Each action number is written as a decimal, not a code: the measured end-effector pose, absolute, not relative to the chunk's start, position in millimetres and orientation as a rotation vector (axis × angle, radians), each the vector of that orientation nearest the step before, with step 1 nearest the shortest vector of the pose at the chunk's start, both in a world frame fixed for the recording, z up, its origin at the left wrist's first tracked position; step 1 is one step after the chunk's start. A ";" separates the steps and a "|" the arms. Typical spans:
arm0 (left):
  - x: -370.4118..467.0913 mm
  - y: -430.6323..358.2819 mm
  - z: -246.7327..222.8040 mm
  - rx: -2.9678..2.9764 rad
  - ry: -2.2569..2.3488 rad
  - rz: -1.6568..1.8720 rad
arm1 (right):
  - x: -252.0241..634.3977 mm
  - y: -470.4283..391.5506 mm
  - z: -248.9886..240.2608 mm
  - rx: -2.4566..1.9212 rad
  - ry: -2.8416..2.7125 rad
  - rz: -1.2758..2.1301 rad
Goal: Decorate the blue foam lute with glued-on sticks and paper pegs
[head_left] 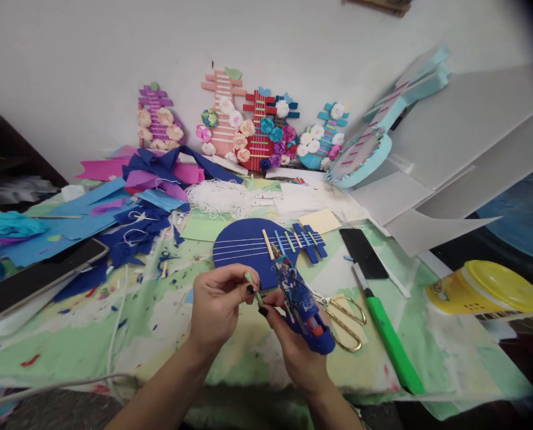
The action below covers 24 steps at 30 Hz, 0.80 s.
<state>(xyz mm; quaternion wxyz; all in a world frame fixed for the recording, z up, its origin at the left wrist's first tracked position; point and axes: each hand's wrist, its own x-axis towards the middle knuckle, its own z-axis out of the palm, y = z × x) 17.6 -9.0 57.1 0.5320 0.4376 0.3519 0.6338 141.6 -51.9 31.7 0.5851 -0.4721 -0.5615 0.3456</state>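
Your left hand (217,304) pinches a small green stick (253,288) between thumb and fingertips. Your right hand (293,340) is closed around the blue glue gun (300,298), its nozzle pointing up toward the stick. The blue guitar (257,248) lies flat on the surface (159,334), just beyond both hands. It already carries white strings and several cross sticks along the neck. By the look of it, the stick in hand is not yet fixed, and the guitar has none of the flowers seen on the finished guitars (244,128) at the far wall. Scissors (345,322) and a green knife (389,340) lie to the right.
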 end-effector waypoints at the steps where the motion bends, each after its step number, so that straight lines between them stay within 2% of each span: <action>1: 17.7 -10.0 56.4 1.044 0.858 1.513 | 141.9 -51.3 31.9 -1.108 -1.312 0.793; 13: 22.8 -11.4 49.0 0.936 0.893 1.564 | 137.6 -49.9 34.7 -1.165 -1.304 0.695; 19: 25.3 -6.4 53.2 0.908 0.896 1.506 | 143.9 -45.7 33.0 -1.140 -1.258 0.788; 24: 19.3 -2.0 59.2 0.792 0.887 1.633 | 150.8 -45.1 29.4 -1.121 -1.206 0.877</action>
